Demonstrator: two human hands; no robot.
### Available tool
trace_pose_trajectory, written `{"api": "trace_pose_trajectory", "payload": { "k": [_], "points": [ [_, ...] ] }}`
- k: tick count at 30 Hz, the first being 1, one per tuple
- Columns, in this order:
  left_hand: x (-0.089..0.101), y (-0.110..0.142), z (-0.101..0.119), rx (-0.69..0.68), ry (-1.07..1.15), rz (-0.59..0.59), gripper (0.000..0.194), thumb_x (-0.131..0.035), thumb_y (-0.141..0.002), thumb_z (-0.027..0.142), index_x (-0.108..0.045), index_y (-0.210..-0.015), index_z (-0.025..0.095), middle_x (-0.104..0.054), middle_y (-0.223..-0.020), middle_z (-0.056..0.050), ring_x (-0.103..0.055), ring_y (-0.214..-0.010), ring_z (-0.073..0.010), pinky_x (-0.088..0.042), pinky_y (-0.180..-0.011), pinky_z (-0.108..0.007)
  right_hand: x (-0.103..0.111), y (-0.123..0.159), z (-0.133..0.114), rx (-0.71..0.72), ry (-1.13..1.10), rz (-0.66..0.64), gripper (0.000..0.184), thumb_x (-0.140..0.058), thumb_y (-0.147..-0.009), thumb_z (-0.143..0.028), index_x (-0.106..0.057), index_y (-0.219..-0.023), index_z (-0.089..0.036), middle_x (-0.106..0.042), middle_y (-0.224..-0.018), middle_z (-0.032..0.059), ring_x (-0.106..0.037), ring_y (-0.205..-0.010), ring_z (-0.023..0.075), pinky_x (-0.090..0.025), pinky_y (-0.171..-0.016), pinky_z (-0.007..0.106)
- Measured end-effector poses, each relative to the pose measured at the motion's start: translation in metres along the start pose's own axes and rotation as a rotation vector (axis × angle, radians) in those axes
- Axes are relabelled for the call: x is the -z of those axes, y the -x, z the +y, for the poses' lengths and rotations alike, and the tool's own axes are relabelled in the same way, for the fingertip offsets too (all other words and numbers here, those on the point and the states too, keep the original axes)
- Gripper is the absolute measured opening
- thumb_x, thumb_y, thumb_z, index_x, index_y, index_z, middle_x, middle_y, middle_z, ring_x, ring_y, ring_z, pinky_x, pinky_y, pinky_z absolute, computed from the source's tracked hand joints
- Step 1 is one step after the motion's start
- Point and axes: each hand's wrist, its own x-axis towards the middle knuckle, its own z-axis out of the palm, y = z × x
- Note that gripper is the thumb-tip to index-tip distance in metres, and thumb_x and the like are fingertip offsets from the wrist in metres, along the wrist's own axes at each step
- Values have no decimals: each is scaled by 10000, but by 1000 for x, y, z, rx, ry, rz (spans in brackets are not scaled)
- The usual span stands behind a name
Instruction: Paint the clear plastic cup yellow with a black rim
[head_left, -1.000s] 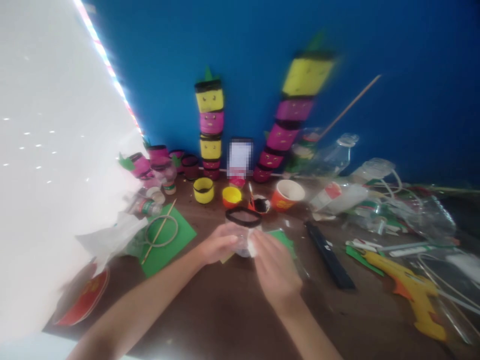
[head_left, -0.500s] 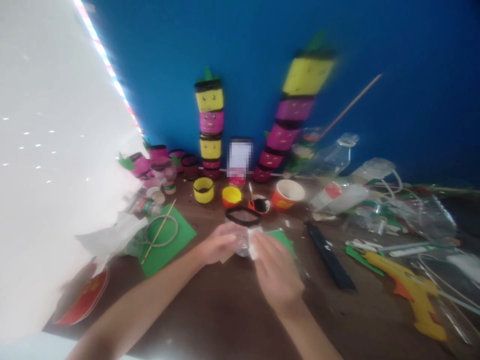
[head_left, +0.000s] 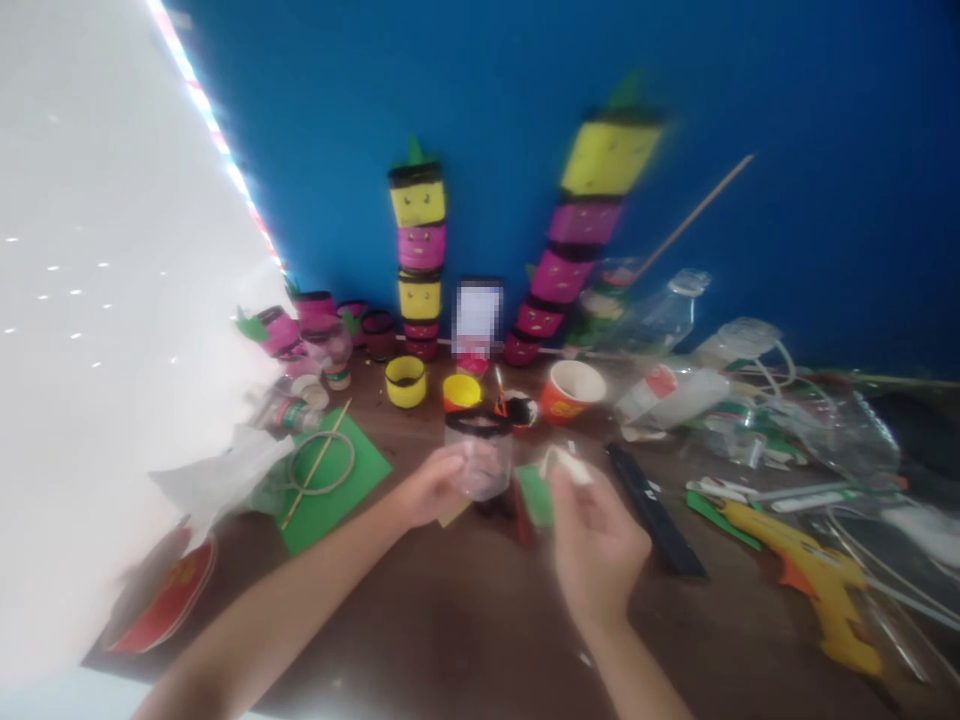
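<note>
two clasps: left fingers (head_left: 448,468), clear cup (head_left: 486,482); right fingers (head_left: 564,508), apparently tissue (head_left: 568,466).

Clear, shiny plastic on that cup (head_left: 486,482), soft, papery-looking crumples in the wad (head_left: 568,464), then matt green paper (head_left: 330,510), a wooden stick (head_left: 332,437), smooth plastic glue gun (head_left: 814,557), smooth dark table (head_left: 420,620)!

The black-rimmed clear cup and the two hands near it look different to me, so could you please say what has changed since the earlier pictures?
The right hand has moved off the clear cup to the right, taking the white wad with it. The left hand still holds the cup. The glue gun and red paper cup stayed put.
</note>
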Motion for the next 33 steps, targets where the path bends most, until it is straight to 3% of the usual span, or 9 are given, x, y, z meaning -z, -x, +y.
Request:
{"api": "trace_pose_trajectory", "payload": {
  "k": [3, 8, 10, 14, 17, 24, 33],
  "points": [
    [-1, 0, 1, 13, 19, -3, 446, -686, -649, 401, -648, -1000, 128, -678, -910, -103, -615, -881, -200, -422, -820, -304, 1, -2, 2, -151, -76, -47, 182, -599, -793, -229, -680, -921, -129, -701, -871, 101, -682, -755, 191, -572, -628, 270],
    [-1, 0, 1, 20, 31, -4, 449, -675, -660, 417, -644, -1003, 129, -677, -933, -97, -610, -897, -193, -422, -841, -303, 2, 1, 5, -202, -126, -96, 264, -651, -749, -240, -646, -997, -150, -694, -816, 66, -668, -652, 150, -559, -583, 247],
    [-1, 0, 0, 20, 26, -3, 436, -674, -662, 410, -645, -1002, 139, -679, -943, -93, -610, -898, -194, -426, -841, -311, 3, 2, 6, -182, -154, -108, 291, -678, -723, -221, -628, -1005, -168, -694, -797, 49, -665, -636, 145, -556, -569, 244],
    [0, 1, -1, 28, 9, -15, 435, -685, -650, 389, -645, -1009, 146, -683, -935, -87, -617, -867, -197, -439, -819, -321, 5, 1, 4, -30, -124, -267, 23, -656, -741, -191, -655, -761, -180, -683, -787, 43, -659, -720, 157, -555, -670, 284],
    [1, 1, -2, 26, -12, -34, 438, -682, -655, 385, -642, -1012, 134, -680, -937, -94, -619, -855, -200, -439, -811, -325, 7, -3, 3, 29, -122, -360, 36, -655, -740, -186, -663, -705, -190, -662, -796, 38, -642, -751, 155, -538, -681, 282],
    [2, 2, -5, 33, -2, -96, 364, -692, -661, 352, -658, -955, 140, -672, -945, -86, -616, -848, -186, -431, -822, -332, 6, -6, 2, -140, -177, -341, 17, -693, -694, -191, -684, -705, -201, -638, -708, 9, -606, -663, 131, -504, -603, 249],
    [3, 3, -7, 0, -1, -106, 315, -694, -667, 328, -658, -936, 170, -673, -976, -76, -616, -892, -199, -419, -861, -361, 4, -3, -6, -129, -155, -280, 71, -703, -675, -182, -635, -657, -189, -607, -671, -1, -577, -627, 113, -475, -565, 214]
  ]
}}
